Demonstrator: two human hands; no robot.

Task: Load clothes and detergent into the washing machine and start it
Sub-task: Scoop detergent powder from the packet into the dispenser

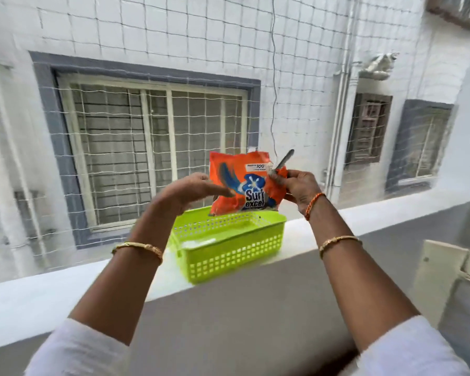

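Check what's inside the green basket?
Basket on the ledge: only something pale on its floor, blurred. The detergent packet held above hides its far edge.

Above a lime-green plastic basket (229, 246) that sits on a white ledge (65, 289), the right hand (300, 187) pinches the upper right corner of an orange Surf excel detergent packet (240, 183) together with a grey spoon-like handle (282, 161) that sticks up past the packet. The left hand (194, 188) is beside the packet's left edge with fingers stretched out toward it. Beyond the ledge hangs a white net (174, 50) before a barred window (152, 156).
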